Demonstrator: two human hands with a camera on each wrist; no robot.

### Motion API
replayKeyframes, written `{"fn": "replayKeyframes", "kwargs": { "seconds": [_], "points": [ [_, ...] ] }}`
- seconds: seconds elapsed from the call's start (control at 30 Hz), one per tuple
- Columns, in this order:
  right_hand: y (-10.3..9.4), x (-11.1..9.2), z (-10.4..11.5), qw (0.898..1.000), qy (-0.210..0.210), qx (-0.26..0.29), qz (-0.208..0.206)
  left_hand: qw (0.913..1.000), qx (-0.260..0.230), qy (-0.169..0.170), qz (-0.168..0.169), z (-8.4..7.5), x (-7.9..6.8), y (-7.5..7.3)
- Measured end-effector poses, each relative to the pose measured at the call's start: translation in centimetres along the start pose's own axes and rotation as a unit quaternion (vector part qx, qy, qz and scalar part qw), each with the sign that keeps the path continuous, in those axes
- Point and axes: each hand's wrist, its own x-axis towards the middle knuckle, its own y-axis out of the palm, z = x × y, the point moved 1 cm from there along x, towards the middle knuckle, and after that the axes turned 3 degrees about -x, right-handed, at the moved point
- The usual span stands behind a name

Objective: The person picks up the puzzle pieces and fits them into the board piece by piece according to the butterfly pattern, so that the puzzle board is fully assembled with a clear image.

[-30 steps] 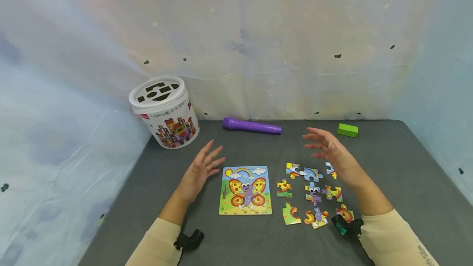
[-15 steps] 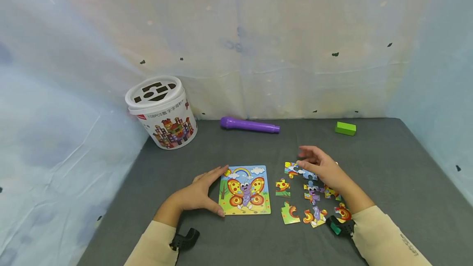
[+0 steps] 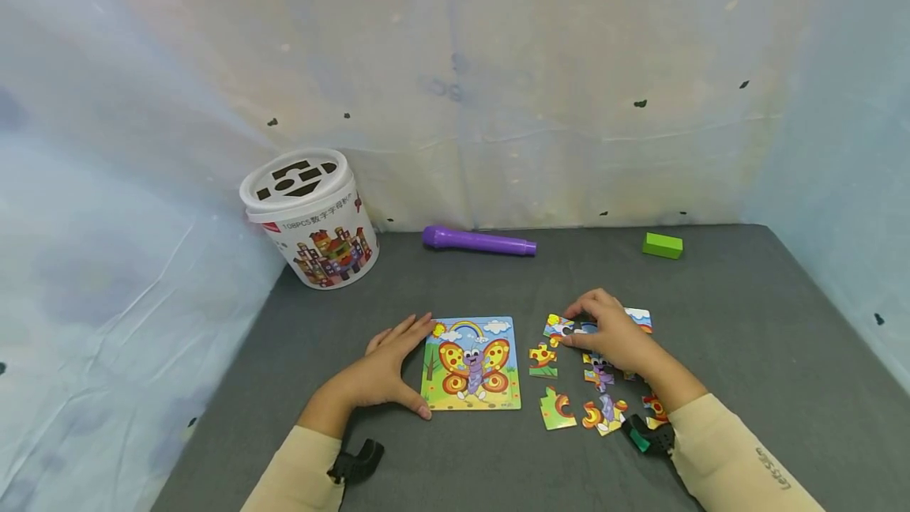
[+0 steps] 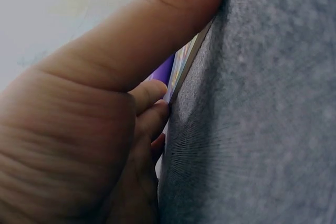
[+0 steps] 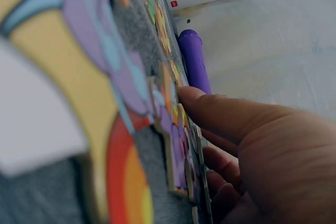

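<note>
A square butterfly picture board point(image 3: 472, 366) lies flat on the dark grey cloth. My left hand point(image 3: 380, 374) rests at its left side, fingertips by the upper left corner and thumb by the lower left, fingers extended. To the right are several loose jigsaw pieces showing the same butterfly. Over the back ones, my right hand point(image 3: 617, 336) has thumb and fingers bent around the jigsaw piece with the sun point(image 3: 556, 327) and seems to pinch it. The rainbow piece beside it is mostly covered by that hand. Nearer me lie a green corner piece point(image 3: 556, 409) and a butterfly-body piece point(image 3: 610, 416).
A white lidded bucket of blocks point(image 3: 313, 220) stands at the back left. Along the back lie a purple toy microphone point(image 3: 479, 242) and a green block point(image 3: 663, 246). A patterned curtain point(image 3: 540, 101) hangs behind the table.
My left hand has come down to the board's left edge. The right hand has dropped from above the pieces and moved left, its fingers closing around the sun piece.
</note>
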Motion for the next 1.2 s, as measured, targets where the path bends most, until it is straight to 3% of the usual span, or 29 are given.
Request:
{"fn": "replayKeyframes", "kwargs": {
  "seconds": [0.33, 0.67, 1.0, 1.2],
  "points": [
    [-0.4, 0.0, 0.3, 0.995, 0.033, 0.096, -0.013, 0.9997, -0.006, 0.022, 0.004, -0.4, 0.4, 0.1],
    [-1.5, -0.3, 1.2, 0.984, 0.045, 0.164, -0.051, 0.9996, 0.021, 0.002, 0.018, -0.6, 0.1, -0.1],
    [-2.1, -0.7, 2.6, 0.974, 0.056, 0.218, -0.023, 0.9995, 0.028, 0.001, 0.016, -0.2, 0.0, 0.3],
    [-2.0, -1.0, 3.8, 0.968, 0.041, 0.245, -0.031, 0.9995, 0.027, 0.0, 0.018, -0.3, -0.1, 0.3]
  ]
}}
